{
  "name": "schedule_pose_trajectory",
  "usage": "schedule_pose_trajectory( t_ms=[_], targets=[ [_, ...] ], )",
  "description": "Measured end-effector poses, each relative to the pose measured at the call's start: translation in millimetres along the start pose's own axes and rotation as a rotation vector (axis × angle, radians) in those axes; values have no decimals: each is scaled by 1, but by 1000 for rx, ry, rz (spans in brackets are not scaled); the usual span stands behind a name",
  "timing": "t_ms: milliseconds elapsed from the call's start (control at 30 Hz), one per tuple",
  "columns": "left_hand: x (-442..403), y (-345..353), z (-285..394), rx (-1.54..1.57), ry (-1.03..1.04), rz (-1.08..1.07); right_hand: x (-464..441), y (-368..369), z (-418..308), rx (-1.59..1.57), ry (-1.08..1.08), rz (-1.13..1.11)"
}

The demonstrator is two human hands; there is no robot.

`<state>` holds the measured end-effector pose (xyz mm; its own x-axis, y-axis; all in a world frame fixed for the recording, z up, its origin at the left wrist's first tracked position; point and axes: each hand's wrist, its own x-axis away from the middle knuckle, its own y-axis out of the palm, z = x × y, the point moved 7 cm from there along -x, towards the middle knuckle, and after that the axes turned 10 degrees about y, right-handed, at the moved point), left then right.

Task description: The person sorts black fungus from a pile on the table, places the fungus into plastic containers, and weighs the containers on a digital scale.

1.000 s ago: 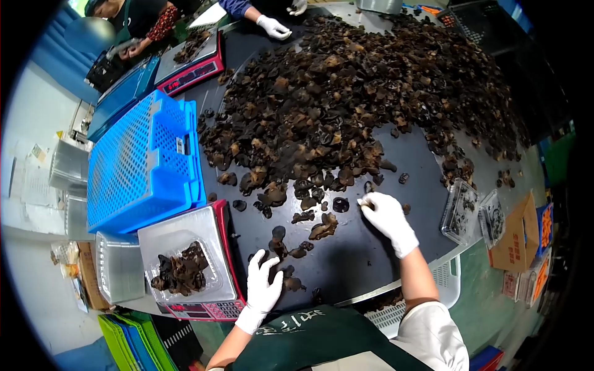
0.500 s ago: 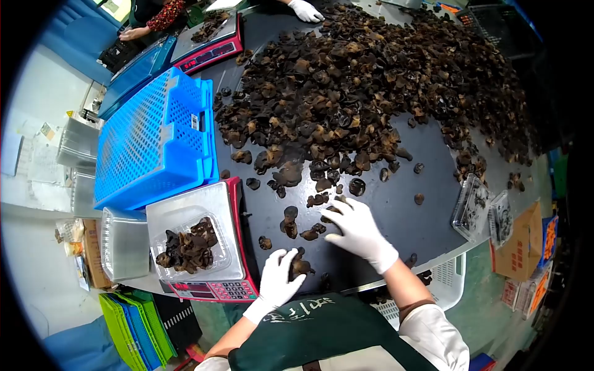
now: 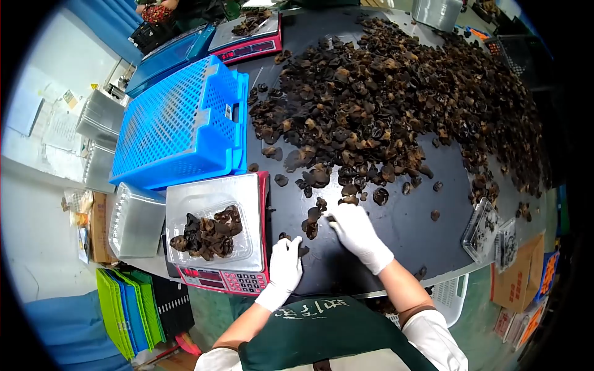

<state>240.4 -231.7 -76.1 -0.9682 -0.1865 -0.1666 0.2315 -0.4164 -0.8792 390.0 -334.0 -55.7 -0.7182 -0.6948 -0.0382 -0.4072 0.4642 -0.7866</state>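
My left hand, in a white glove, is beside the right edge of a red-and-silver scale. Its fingers are closed around a dark wood ear mushroom that shows between thumb and fingers. My right hand, also gloved, is over the dark tabletop with its fingers curled in; what they grip, if anything, is hidden. Just left of its fingertips lie several loose wood ears. On the scale rests a clear plastic tray with a clump of wood ears in it.
A large heap of wood ears covers the far table. Blue crates and stacked clear trays stand left. Another scale is farther back. Clear boxes lie at the right edge; a white basket stands below.
My view has shifted, so the table appears farther right and up. My right hand's spread fingers have curled in, and my left hand's fingers have closed. The co-worker's gloved hand is out of view.
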Motion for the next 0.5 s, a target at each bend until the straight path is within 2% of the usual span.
schedule_pose_trajectory(
  t_ms=[33,67,100,167,200,267,300,333,400,467,500],
  targets=[
    [0,8,-9,-38,-4,-21,-2,14,-4,-89,-74,38],
    [-1,15,-16,-76,-6,-42,-8,25,-9,-104,-50,-23],
    [-3,20,-18,-75,-1,-38,-12,34,-14,-58,-62,33],
    [-6,19,-17,-292,31,107,-14,51,-19,39,-40,67],
    [-3,29,-28,-206,-53,72,-11,53,-27,134,-35,65],
    [1,43,-57,161,-351,168,-4,64,-29,167,-141,8],
    [-8,33,-40,-93,-202,-11,-3,66,-26,118,-181,-3],
    [-8,34,-39,-143,-145,0,-1,69,-23,138,-202,-27],
    [-12,34,-32,-108,-117,-116,3,76,-8,115,-190,-45],
    [-11,26,-17,47,-33,-39,1,65,-5,25,-213,19],
    [-11,18,-9,161,7,64,-1,60,-3,-46,-201,98]
  ],
)
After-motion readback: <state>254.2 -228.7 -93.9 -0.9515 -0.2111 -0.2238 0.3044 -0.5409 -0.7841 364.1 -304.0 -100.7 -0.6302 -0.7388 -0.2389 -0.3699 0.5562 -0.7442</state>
